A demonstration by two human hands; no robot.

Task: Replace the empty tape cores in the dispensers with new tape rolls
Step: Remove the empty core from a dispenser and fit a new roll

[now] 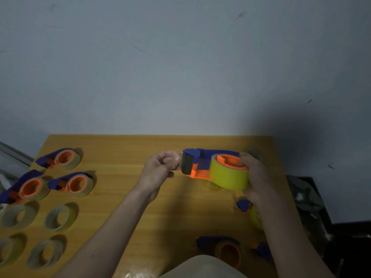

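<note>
well left of your fingers sit three dispensers and four loose cores, so i judge much is left. your left hand pinches the tape end at the roller. your right hand curls round the yellow roll, already seated in the held dispenser. just below that hand, more dispensers wait.

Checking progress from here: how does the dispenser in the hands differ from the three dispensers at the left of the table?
The held dispenser carries a bright yellow tape roll; the three left dispensers carry pale, thin rings. The held one is lifted off the table, gripped by the right hand, with the left hand pinching at its roller end; the left three lie flat, untouched. All share blue bodies and orange hubs.
</note>
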